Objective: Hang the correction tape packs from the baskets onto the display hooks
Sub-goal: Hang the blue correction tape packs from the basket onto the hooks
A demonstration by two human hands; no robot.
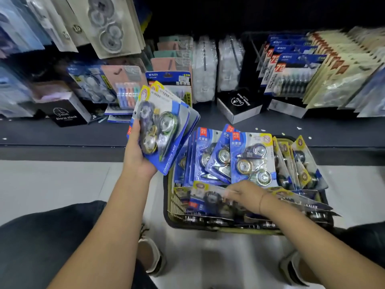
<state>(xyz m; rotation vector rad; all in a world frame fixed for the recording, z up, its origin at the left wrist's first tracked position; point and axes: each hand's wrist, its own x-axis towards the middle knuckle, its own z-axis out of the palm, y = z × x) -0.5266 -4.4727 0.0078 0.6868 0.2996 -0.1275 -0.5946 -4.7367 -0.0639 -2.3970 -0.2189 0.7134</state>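
Observation:
My left hand (138, 153) grips a fanned stack of blue correction tape packs (164, 124), held up above the floor to the left of the basket. A dark wire basket (169, 207) on the floor is full of more blue correction tape packs (251, 157), some upright, some lying flat. My right hand (246, 193) reaches into the basket's front part, its fingers on a flat-lying pack (210, 197); motion blur hides whether they pinch it.
A dark low shelf (62, 132) runs across behind the basket with hanging and standing stationery packs (291, 74), plus black alarm clock boxes (239, 105). Hanging packs (108, 28) fill the upper left. My knees and shoes (150, 257) frame the pale floor.

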